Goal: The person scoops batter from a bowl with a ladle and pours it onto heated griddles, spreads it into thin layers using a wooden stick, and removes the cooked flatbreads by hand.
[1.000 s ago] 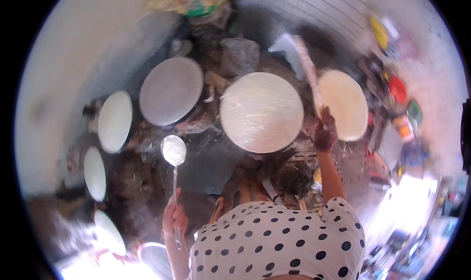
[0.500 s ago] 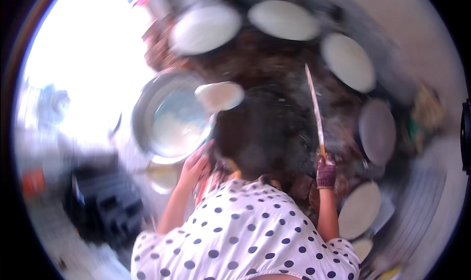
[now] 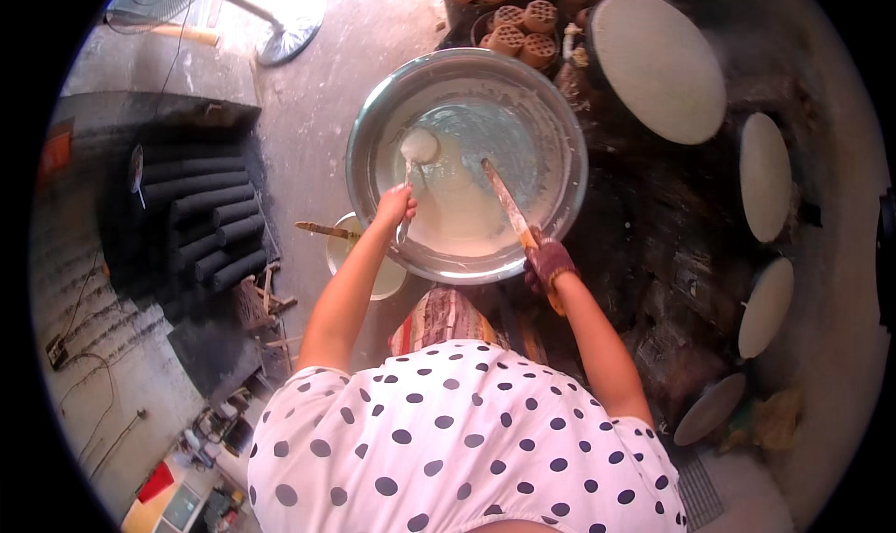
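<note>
ladle (image 3: 419,145) gripped in the left hand (image 3: 397,204) and stick (image 3: 507,203) in the gloved right hand (image 3: 549,264), both over the basin (image 3: 368,150) of pale liquid (image 3: 457,217) before me: seemingly scooping, the next move likely calling for a level ladle.

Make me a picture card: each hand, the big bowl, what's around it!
Left hand: bare, holding a long-handled metal ladle
Right hand: in a maroon glove, holding a long flat stick
Big bowl: wide, round, silver metal, containing whitish liquid
Left: stacked black cylinders
Right: large pale round discs
Beyond: reddish-brown holed cylinders
</note>
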Demonstrator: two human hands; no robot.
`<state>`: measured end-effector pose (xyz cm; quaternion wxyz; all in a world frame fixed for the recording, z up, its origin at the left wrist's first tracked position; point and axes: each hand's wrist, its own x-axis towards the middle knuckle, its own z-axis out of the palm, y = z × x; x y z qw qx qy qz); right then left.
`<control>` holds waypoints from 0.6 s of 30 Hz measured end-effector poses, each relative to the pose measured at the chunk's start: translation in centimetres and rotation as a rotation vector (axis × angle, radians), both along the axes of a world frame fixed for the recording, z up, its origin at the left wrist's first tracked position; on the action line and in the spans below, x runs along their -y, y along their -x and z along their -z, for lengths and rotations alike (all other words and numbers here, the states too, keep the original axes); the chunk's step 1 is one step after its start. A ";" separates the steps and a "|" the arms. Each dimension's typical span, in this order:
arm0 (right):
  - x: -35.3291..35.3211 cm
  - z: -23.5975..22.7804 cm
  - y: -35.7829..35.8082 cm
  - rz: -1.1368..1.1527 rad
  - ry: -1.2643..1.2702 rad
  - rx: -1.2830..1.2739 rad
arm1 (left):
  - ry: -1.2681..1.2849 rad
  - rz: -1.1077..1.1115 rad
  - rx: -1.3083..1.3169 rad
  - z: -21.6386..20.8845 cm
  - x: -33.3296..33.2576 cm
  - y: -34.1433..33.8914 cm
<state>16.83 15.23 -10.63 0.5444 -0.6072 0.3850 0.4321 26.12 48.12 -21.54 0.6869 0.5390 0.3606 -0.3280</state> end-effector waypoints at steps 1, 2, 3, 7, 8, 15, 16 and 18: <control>-0.6 2.5 -1.7 0.071 -0.063 -0.067 | -0.142 0.078 0.069 1.4 -0.2 -1.2; -2.0 3.6 -3.8 -0.009 -0.054 -0.022 | -0.290 0.158 0.138 2.5 -0.7 -2.3; -3.4 4.5 -5.9 -0.019 -0.067 -0.014 | -0.296 0.146 0.121 3.4 -1.0 -3.5; -6.9 5.3 -9.2 -0.111 -0.080 0.114 | -0.552 0.375 0.192 3.7 0.0 -4.0; -6.3 6.7 -8.3 -0.254 -0.019 0.036 | -0.563 0.444 0.190 2.8 0.3 -4.0; -0.4 6.1 3.2 -0.436 0.189 0.373 | -1.013 0.800 0.564 0.3 -1.7 0.4; -1.4 6.1 2.1 -0.365 0.152 0.255 | -1.013 0.802 0.563 1.1 -1.2 0.0; -3.3 5.9 -0.2 -0.212 0.111 0.018 | -1.100 0.885 0.376 2.8 0.2 -1.1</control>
